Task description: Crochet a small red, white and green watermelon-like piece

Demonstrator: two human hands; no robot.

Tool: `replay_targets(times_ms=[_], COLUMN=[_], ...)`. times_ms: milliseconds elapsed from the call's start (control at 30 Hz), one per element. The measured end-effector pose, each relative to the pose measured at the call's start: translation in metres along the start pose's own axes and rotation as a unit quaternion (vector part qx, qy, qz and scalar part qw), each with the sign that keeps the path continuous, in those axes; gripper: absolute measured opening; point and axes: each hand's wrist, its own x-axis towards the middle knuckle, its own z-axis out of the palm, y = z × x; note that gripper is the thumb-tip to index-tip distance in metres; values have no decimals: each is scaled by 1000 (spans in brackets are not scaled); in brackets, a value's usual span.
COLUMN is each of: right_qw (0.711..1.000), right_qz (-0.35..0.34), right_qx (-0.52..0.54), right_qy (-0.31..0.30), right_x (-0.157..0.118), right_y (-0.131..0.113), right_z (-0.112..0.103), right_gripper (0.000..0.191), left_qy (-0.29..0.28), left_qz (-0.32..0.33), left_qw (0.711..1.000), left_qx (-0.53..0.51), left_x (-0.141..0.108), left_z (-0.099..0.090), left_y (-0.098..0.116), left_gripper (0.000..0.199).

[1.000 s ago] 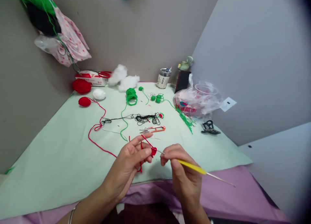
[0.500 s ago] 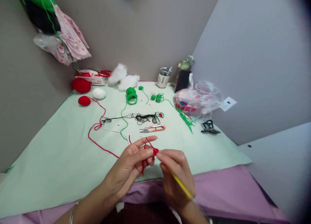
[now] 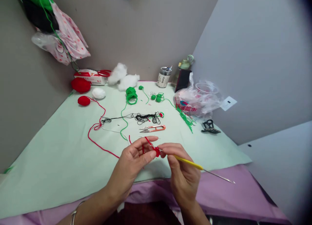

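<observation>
My left hand [image 3: 134, 158] pinches a small red crochet piece [image 3: 157, 151] between thumb and fingers, with red yarn [image 3: 105, 149] running over its raised index finger. Closed around a crochet hook [image 3: 191, 162] with a yellow handle is my right hand [image 3: 182, 173]. The hook's thin metal tip meets the red piece, and its other metal end points out to the lower right. Just beyond my hands lie orange-handled thread snips [image 3: 153, 129] and a tangle of black thread [image 3: 147, 118].
Red yarn balls [image 3: 84, 100], a white ball [image 3: 98, 93] and white stuffing [image 3: 128, 82] are at the back left. Green yarn [image 3: 131, 95] sits mid-back. A pen tin [image 3: 163, 78], plastic bag [image 3: 197, 99], cut green strands [image 3: 185, 120] and black hair claw [image 3: 210, 127] stand or lie rightward.
My right hand has turned the crochet hook from a steep slant to a flatter one, so its rear end now points right. The red piece has shifted slightly right in my left hand.
</observation>
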Motion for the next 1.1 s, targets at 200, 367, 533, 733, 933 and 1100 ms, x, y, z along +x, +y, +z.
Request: replay_targets(times_ms=[200, 367, 533, 733, 933, 1100], right_qw=[966, 997, 990, 999, 964, 976], right_qz=[-158, -38, 76, 22, -158, -133], right_qx=[-207, -66, 102, 41, -212, -170], right_qy=[-8, 17, 63, 18, 0, 6], right_x=[-13, -10, 0, 1, -15, -13], right_y=[8, 6, 2, 3, 13, 15], right_z=[3, 0, -4, 3, 7, 7], right_gripper=[38, 34, 20, 21, 46, 42], left_qy=[-2, -16, -3, -8, -25, -41], left_qz=[-65, -120, -105, 9, -95, -144], left_qw=[993, 977, 987, 1000, 984, 963], left_qx=[-97, -175, -123, -17, -148, -222], left_x=[2, 6, 4, -1, 1, 5], left_z=[2, -2, -7, -2, 2, -1], left_y=[-5, -1, 3, -1, -5, -4], left_gripper=[46, 45, 37, 42, 55, 58])
